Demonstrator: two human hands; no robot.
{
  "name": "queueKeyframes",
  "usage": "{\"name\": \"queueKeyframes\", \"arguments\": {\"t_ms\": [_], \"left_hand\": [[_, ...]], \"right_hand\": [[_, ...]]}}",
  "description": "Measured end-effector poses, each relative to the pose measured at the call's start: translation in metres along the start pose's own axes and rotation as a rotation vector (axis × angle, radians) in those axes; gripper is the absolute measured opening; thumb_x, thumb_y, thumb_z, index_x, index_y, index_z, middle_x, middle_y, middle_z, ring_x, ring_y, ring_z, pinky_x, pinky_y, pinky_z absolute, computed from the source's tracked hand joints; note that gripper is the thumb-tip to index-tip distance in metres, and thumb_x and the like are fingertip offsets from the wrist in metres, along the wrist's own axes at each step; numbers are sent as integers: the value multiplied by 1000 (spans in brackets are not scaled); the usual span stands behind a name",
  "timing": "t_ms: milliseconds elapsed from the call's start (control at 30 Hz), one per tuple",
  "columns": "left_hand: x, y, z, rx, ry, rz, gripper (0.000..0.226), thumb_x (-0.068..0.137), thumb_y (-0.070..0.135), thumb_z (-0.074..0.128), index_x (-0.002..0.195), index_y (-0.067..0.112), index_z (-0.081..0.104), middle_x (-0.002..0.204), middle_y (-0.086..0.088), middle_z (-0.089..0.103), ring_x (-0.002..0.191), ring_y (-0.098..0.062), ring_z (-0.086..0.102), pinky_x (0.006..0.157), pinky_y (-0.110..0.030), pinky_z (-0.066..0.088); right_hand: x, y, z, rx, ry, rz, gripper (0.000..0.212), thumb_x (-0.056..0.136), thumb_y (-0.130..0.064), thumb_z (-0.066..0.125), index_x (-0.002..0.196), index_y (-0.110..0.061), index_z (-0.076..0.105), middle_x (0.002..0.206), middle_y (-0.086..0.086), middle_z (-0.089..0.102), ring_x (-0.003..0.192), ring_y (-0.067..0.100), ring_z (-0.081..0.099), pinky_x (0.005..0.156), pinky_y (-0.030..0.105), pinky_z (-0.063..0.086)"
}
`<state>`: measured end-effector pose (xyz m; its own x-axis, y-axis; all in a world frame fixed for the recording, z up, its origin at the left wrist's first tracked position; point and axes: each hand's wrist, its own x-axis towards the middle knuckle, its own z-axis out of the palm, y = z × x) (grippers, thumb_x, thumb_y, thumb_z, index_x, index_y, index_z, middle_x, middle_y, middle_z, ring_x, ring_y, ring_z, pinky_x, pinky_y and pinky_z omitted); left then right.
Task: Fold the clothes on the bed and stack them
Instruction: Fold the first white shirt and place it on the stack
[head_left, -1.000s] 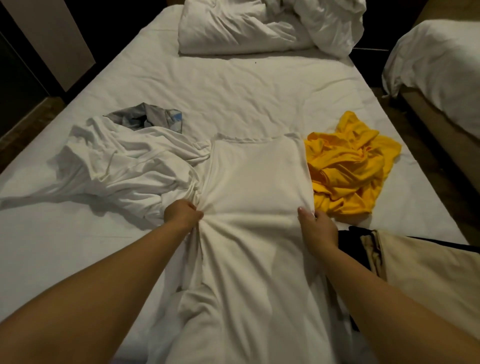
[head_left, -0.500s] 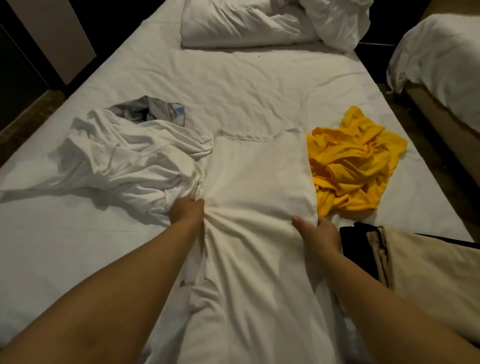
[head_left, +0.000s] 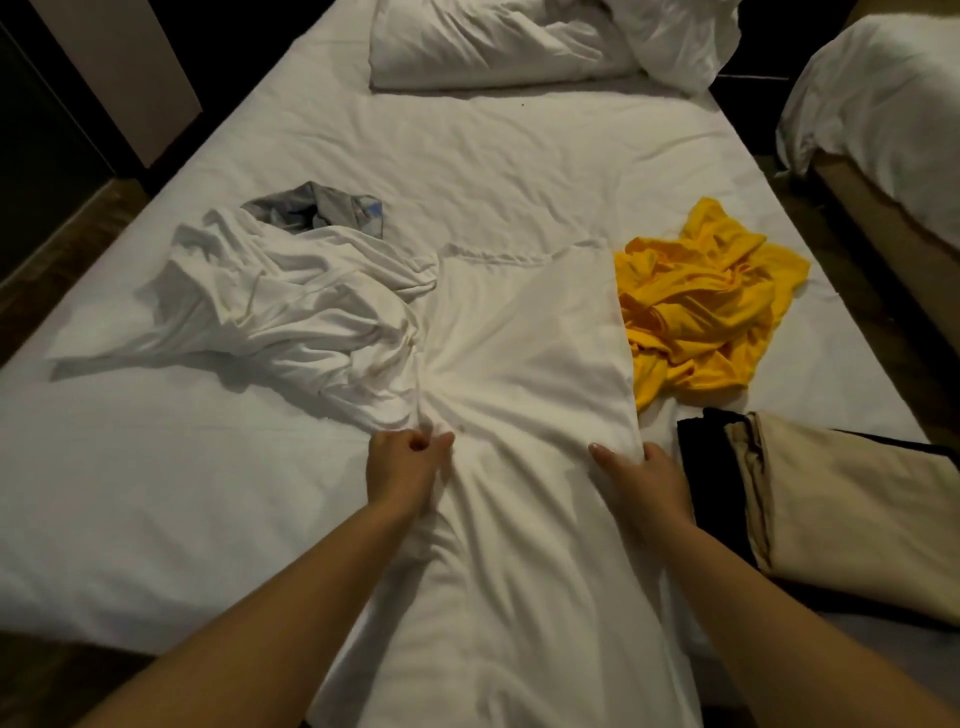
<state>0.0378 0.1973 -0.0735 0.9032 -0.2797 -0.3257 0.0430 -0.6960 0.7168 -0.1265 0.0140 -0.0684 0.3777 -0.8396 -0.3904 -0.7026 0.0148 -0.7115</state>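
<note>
At your left hand: your left hand (head_left: 408, 462) is fisted on a bunch of the white garment (head_left: 524, 364) at its left edge, with creases fanning out from the grip.
At your right hand: your right hand (head_left: 641, 473) pinches the garment's right edge, thumb on top and fingers tucked under the cloth.
Between the hands: the hands are apart, with the width of the cloth between them. The garment lies lengthwise down the middle of the bed (head_left: 467, 156), its far end flat beyond your knuckles and its near end running back under your forearms.
Handling: you can expect it to be light, thin and limp. It will sag and wrinkle wherever it is unsupported, and the loose bunch on the left will probably drag the fold askew.
Where to take hold: grip at the two side edges, level with each other.
Left of the garment: a crumpled white heap (head_left: 275, 317) touches it. You cannot tell whether the heap is part of it or a separate piece. A grey garment (head_left: 317, 208) lies just behind the heap.
Right of the garment: a rumpled yellow garment (head_left: 696, 317) lies just beside the far right edge.
Beside your right wrist: a beige piece (head_left: 841, 499) lies folded over a black piece (head_left: 711, 467).
Far end: rumpled white bedding (head_left: 498, 41) lies at the head of the bed, and a second bed (head_left: 883, 93) stands off to the right.
</note>
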Motion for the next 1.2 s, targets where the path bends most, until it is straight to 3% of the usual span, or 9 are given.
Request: {"name": "queueKeyframes", "arguments": {"t_ms": [167,300,400,467,633,800,933,1067,1200], "left_hand": [[-35,-13,-6,66,-129,-92,44,70,51,68,71,7,68,99,-19,62,86,-33,63,81,-36,50],[-55,-22,-14,41,-186,-144,22,72,26,67,60,10,57,64,-6,57,57,-19,54,56,-25,41],[-57,-24,-25,19,-205,-135,15,85,20,56,82,7,64,82,-9,62,74,-25,56,65,-26,39],[-55,-26,-32,8,-221,-128,26,90,19,49,105,4,63,101,-14,63,86,-26,54,74,-27,40],[-61,-30,-34,-63,-285,-173,47,94,34,52,130,5,51,131,-16,53,119,-33,50,94,-33,39],[-67,-38,-36,-127,-298,-225,47,86,30,65,119,-2,58,113,-13,61,95,-26,57,83,-29,43],[-62,-51,-46,-197,-162,-201,45,87,30,63,118,-3,61,119,-20,62,107,-34,58,95,-38,46],[-67,-55,-45,-147,-218,-263,60,89,47,54,122,-4,56,124,-22,57,112,-36,54,96,-38,44],[-75,-65,-54,-269,-369,-341,84,59,58,76,123,8,57,120,-14,61,108,-32,58,98,-42,46]], "right_hand": [[-24,15,-9,44,-31,25,64,79,-49,67,126,-8,53,121,16,59,108,36,57,89,42,48],[-44,27,-13,72,-66,26,67,80,-46,68,132,-9,47,129,15,54,114,36,52,95,44,45],[-60,36,-15,12,-84,27,61,83,-39,67,131,-7,47,129,18,53,116,37,51,84,33,40],[-70,40,-16,-34,-90,18,53,86,-35,65,127,-4,50,126,19,55,114,36,52,78,29,36],[-79,47,-16,17,-99,39,52,87,-39,63,126,-6,52,123,18,57,110,34,53,80,28,38],[-89,53,-18,48,-140,75,54,84,-40,65,128,-10,54,123,15,58,113,34,53,90,34,43],[-92,59,-23,40,-95,60,43,85,-34,66,116,-5,63,114,17,65,104,34,59,92,43,48],[-94,63,-19,80,-107,94,48,82,-45,65,111,-8,65,112,15,65,104,34,59,93,46,48],[-112,62,-24,126,-228,165,61,83,-40,67,132,-9,50,130,15,55,112,31,54,91,35,45]]}}
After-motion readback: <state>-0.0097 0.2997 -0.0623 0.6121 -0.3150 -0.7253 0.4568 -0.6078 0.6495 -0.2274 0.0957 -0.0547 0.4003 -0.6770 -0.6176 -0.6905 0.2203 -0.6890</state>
